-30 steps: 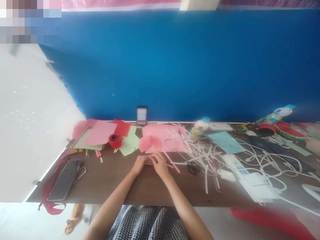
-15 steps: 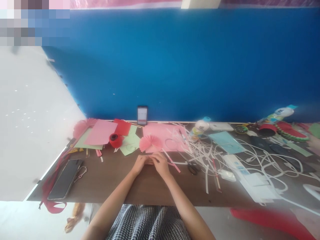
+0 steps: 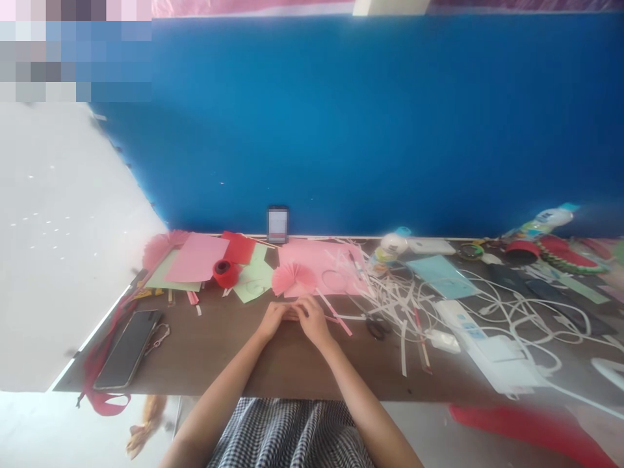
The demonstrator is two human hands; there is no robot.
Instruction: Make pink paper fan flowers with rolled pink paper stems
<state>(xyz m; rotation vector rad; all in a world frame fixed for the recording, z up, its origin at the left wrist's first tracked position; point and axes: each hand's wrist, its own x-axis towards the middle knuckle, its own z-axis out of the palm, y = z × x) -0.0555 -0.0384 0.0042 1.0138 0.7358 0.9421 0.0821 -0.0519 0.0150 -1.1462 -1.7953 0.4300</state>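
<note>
My left hand (image 3: 275, 318) and my right hand (image 3: 312, 317) meet at the middle of the brown table (image 3: 219, 351), fingers curled and pressed together. Whatever lies between the fingertips is too small or hidden to make out. Just beyond them a pleated pink paper fan (image 3: 294, 279) rests partly on a flat pink sheet (image 3: 316, 253). Close to the right hand, a narrow pink paper strip (image 3: 336, 313) slants across the table. Black-handled scissors (image 3: 376, 328) lie farther right.
Left are a phone (image 3: 127, 350), pink paper (image 3: 197, 257) and a red roll (image 3: 225, 273). A small phone (image 3: 277, 225) leans on the blue panel (image 3: 341, 130). Tangled white strips (image 3: 400, 292), a bottle (image 3: 392, 246), a blue packet (image 3: 443, 276) and a power strip (image 3: 487, 351) fill the right.
My right hand's fingers have shifted slightly. Both hands stay together in the same place, and the things on the table lie as before.
</note>
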